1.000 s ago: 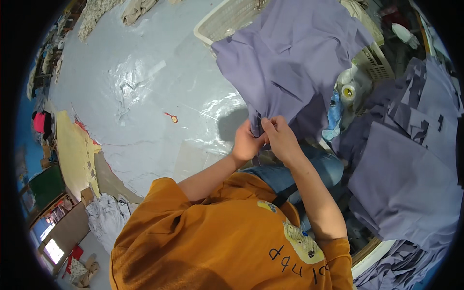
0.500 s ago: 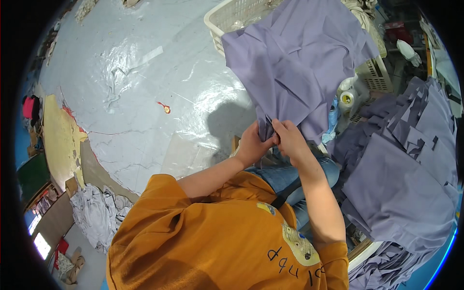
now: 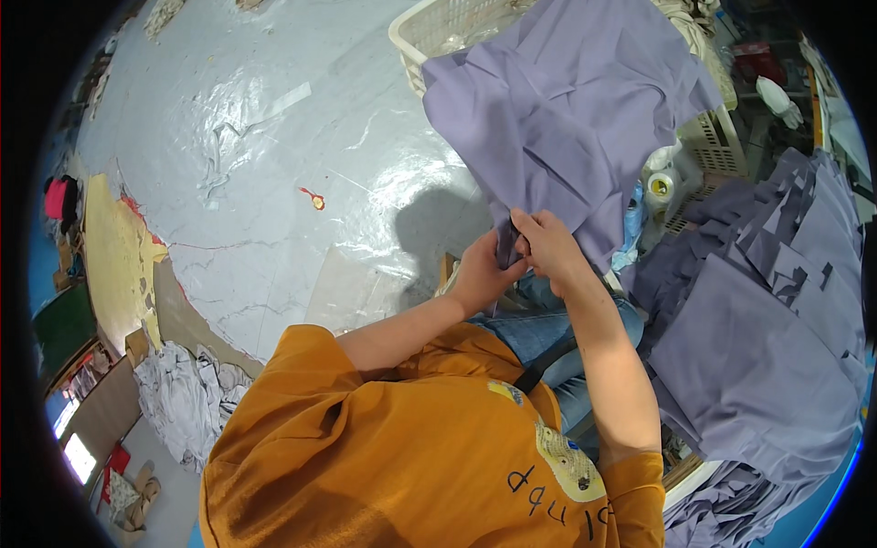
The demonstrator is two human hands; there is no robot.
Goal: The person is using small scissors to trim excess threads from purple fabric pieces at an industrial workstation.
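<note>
A large piece of lilac fabric (image 3: 585, 119) spreads away from me over a white plastic basket (image 3: 411, 41). Its near end narrows into folds between my hands. My left hand (image 3: 482, 274) is closed around the gathered edge, thumb pointing right. Just right of it, my right hand (image 3: 550, 245) pinches the same cloth with bent fingers, close to the left thumb. A small dark patch shows at the pinched folds; what it is cannot be made out. The hands are above my jeans-clad lap (image 3: 598, 320).
To the right lies a big heap of lilac cut fabric pieces (image 3: 749, 356). Thread cones (image 3: 660, 185) and a light blue bundle (image 3: 632, 224) sit beside the basket. Crumpled pale cloth (image 3: 187, 402) lies at the lower left on the grey floor (image 3: 274, 164).
My right hand has shifted slightly up along the cloth, a little apart from the left. The fabric's near folds have moved slightly; my left hand stays almost in place.
</note>
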